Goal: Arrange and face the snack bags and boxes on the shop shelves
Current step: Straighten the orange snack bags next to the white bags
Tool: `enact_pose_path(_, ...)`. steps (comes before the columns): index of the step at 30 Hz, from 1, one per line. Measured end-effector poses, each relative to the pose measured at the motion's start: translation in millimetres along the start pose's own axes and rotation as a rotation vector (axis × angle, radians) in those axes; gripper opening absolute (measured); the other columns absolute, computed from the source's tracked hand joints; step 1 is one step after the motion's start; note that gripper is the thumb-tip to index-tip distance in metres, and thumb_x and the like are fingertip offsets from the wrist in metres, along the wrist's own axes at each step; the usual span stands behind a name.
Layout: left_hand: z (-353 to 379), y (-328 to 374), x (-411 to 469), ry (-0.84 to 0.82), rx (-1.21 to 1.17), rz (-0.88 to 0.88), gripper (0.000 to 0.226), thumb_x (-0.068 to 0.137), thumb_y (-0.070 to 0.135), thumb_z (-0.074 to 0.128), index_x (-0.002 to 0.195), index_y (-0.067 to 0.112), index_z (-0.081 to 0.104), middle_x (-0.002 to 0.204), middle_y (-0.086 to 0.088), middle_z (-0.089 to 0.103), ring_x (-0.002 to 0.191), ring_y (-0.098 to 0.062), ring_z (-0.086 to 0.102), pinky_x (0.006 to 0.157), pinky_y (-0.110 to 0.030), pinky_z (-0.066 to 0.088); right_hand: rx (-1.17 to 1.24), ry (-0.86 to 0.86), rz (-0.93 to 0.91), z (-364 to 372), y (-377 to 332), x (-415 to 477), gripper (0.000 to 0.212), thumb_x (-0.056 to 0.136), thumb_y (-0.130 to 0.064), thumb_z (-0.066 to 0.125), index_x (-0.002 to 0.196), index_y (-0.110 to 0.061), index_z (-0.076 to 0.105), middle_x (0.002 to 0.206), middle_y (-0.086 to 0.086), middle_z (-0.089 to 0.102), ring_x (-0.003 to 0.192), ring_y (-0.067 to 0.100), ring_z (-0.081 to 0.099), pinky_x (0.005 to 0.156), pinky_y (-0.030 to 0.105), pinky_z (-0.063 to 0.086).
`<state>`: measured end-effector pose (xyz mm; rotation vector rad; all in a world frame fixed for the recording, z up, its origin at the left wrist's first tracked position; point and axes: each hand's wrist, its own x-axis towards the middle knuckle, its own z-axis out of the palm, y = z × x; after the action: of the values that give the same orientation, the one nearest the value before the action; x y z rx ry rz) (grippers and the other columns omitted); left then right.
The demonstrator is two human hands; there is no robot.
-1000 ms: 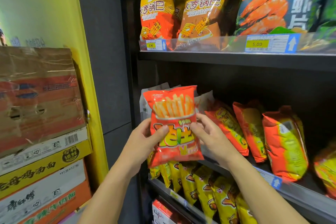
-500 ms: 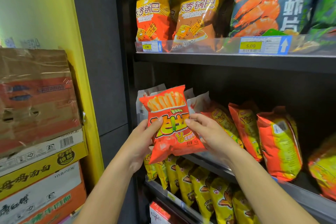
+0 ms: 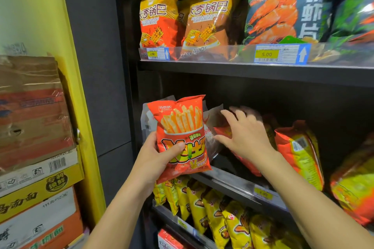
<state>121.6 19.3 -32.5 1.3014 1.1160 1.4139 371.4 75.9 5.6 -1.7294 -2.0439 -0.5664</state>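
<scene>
Glossy crinkled foil fries bag [image 3: 183, 137], matt dark metal shelf [image 3: 242, 70], taped cardboard boxes [image 3: 34, 111]

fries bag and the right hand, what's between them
Head view: a silver-backed bag on the shelf sits between the fries bag and the right hand.

A glossy red foil snack bag [image 3: 182, 137] printed with yellow fries is held upright, front facing outward, before the left end of the dark middle shelf [image 3: 238, 184]. Red-and-yellow foil bags [image 3: 299, 153] are stood leaning, edge-on, along that shelf.
</scene>
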Motion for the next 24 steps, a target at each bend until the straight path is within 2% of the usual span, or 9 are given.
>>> enact_pose_path(2,5,-1,2,0.001,0.009,-0.001,0.049,0.079,0.037,0.087,0.121,0.038,0.061,0.108,0.014,0.079,0.096,-0.009,0.078,0.082,-0.037,0.063,-0.048,-0.125,0.049,5,9,8,0.085,0.092,-0.073,0.054,0.161,-0.031,0.027,0.168,0.005,0.03,0.151,0.032,0.037,0.115,0.05,0.042)
enact_pose_path(4,9,-2,3,-0.005,0.021,-0.009,0.05,0.079,0.037,0.087,0.121,0.039,0.06,0.107,0.016,0.078,0.095,-0.008,0.077,0.081,-0.036,0.063,-0.028,-0.206,0.044,15,15,12,0.085,0.093,-0.071,0.055,0.162,-0.031,0.026,0.165,0.005,0.038,0.145,0.028,0.046,0.108,0.047,0.048)
enact_pose_path(7,14,-4,4,-0.003,0.043,-0.025,0.059,0.073,0.043,0.088,0.125,0.038,0.061,0.113,0.012,0.078,0.1,-0.014,0.077,0.09,-0.046,0.063,-0.003,-0.229,0.035,31,19,9,0.076,0.098,-0.063,0.057,0.161,-0.03,0.029,0.148,0.004,0.057,0.125,0.023,0.064,0.086,0.037,0.057)
enact_pose_path(10,20,-6,6,-0.005,0.053,-0.029,0.064,0.069,0.048,0.088,0.126,0.039,0.061,0.115,0.011,0.078,0.102,-0.017,0.077,0.093,-0.051,0.062,-0.055,-0.206,0.033,46,21,2,0.063,0.103,-0.054,0.053,0.158,-0.032,0.032,0.134,0.002,0.065,0.112,0.023,0.069,0.073,0.033,0.053)
enact_pose_path(13,26,-8,7,-0.014,0.062,-0.027,0.061,0.073,0.046,0.088,0.127,0.039,0.061,0.115,0.012,0.078,0.102,-0.016,0.077,0.093,-0.051,0.062,-0.053,-0.149,0.043,52,25,-1,0.053,0.107,-0.043,0.05,0.157,-0.032,0.035,0.133,0.001,0.064,0.111,0.024,0.069,0.077,0.035,0.055)
enact_pose_path(16,34,-10,9,0.009,0.064,-0.021,0.061,0.074,0.046,0.088,0.128,0.039,0.06,0.115,0.013,0.077,0.103,-0.014,0.077,0.093,-0.049,0.063,-0.025,-0.12,0.055,52,30,-2,0.051,0.106,-0.032,0.055,0.154,-0.029,0.038,0.131,0.001,0.065,0.111,0.024,0.069,0.079,0.035,0.057)
enact_pose_path(20,49,-12,14,0.045,0.089,0.024,0.061,0.079,0.042,0.087,0.131,0.038,0.056,0.117,0.015,0.075,0.104,-0.011,0.075,0.09,-0.042,0.064,-0.015,-0.044,0.091,49,40,-7,0.039,0.109,-0.032,0.05,0.147,-0.024,0.047,0.121,0.002,0.069,0.106,0.025,0.069,0.077,0.037,0.055)
enact_pose_path(24,70,-17,20,0.056,0.106,0.068,0.061,0.083,0.038,0.086,0.133,0.035,0.052,0.121,0.015,0.071,0.106,-0.01,0.072,0.083,-0.03,0.062,-0.058,0.026,0.137,40,49,-13,0.036,0.111,-0.03,0.042,0.145,-0.022,0.05,0.124,0.004,0.069,0.109,0.027,0.068,0.072,0.033,0.047)
